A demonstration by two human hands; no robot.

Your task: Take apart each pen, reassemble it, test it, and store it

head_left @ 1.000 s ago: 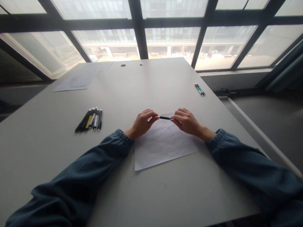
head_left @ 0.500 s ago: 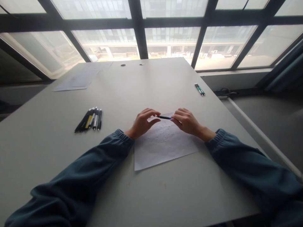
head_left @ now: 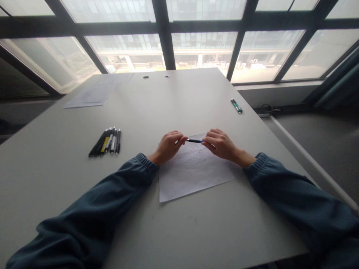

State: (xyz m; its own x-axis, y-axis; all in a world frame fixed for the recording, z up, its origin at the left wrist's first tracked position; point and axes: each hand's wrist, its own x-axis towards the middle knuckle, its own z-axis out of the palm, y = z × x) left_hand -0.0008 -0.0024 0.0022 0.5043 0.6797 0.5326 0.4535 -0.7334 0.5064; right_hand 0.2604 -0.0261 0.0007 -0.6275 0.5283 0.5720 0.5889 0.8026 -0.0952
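Note:
A dark pen (head_left: 195,141) with a blue part at its right end lies level between my two hands, above a sheet of paper. My left hand (head_left: 170,145) pinches its left tip between thumb and fingers. The right end is gripped by my right hand (head_left: 220,143), its fingers closed round the barrel. Below them, the white paper (head_left: 190,183) carries scribbled marks near its upper middle; both wrists hide parts of its edges.
Several black pens (head_left: 106,142), one with a yellow part, lie bunched to the left. Green pens (head_left: 237,105) rest by the right edge of the white table (head_left: 179,101). More paper sheets (head_left: 89,93) lie at the far left. Windows (head_left: 202,48) stand behind the table.
My left thumb and fingers, apart around the pen's left end before, have closed on its tip. My right hand keeps its hold, and the pen has dropped very slightly.

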